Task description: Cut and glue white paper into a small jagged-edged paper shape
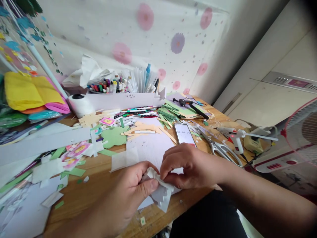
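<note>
Near the table's front edge, a gathered piece of thin white paper [162,195] is pinched between my two hands. My left hand [135,185] grips its left side, thumb on top. From the right, my right hand [182,165] closes thumb and fingertips on the upper folds. The paper is crumpled at the top, and its loose lower end hangs down in pleats. Under and behind the hands lies a white sheet [148,150], with a translucent white piece of paper [125,158] at its left. A phone [184,134] showing a running timer lies just beyond my right hand.
Scissors [224,148] and a white glue gun [237,140] with a glue stick lie at the right, beside a fan [302,132]. Green and white paper scraps [74,172] cover the left. A box of markers [119,100] and a thread spool [80,105] stand behind.
</note>
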`<action>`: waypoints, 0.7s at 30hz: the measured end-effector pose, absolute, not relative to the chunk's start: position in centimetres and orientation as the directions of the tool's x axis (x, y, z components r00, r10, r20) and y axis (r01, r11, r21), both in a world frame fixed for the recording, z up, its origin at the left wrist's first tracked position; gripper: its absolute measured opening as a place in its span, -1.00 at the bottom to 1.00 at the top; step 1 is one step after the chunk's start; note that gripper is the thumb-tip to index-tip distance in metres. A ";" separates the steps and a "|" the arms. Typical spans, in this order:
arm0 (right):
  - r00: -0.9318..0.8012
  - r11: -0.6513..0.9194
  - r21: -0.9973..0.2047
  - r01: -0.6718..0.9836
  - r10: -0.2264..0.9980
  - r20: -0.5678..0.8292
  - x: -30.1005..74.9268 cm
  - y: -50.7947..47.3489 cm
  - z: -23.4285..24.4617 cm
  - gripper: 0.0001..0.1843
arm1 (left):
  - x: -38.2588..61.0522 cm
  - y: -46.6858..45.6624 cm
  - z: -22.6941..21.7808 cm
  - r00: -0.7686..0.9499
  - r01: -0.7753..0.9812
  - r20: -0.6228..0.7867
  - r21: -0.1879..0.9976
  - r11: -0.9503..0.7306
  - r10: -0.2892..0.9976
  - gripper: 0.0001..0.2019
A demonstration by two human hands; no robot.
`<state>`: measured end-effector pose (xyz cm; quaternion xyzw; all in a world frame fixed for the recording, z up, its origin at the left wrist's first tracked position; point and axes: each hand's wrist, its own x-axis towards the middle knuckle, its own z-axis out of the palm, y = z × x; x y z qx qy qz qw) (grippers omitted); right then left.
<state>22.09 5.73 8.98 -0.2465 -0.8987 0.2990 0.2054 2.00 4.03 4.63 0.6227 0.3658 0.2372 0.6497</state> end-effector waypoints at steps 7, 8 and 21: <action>-0.893 0.887 -0.228 0.401 0.434 0.118 21.4 5.5 10.1 -0.80 | 2.9 3.7 4.6 0.538 0.173 -0.205 0.976 0.131 0.817 -0.83; -0.898 0.897 -0.166 0.409 0.428 0.102 21.2 5.4 10.1 -0.77 | 3.0 3.7 4.5 0.519 0.165 -0.210 0.976 0.144 0.829 -0.82; -0.511 0.301 -0.944 0.132 0.837 0.196 23.5 5.3 5.7 -0.80 | 2.0 3.3 5.0 0.509 0.081 -0.242 0.969 0.234 0.826 -0.78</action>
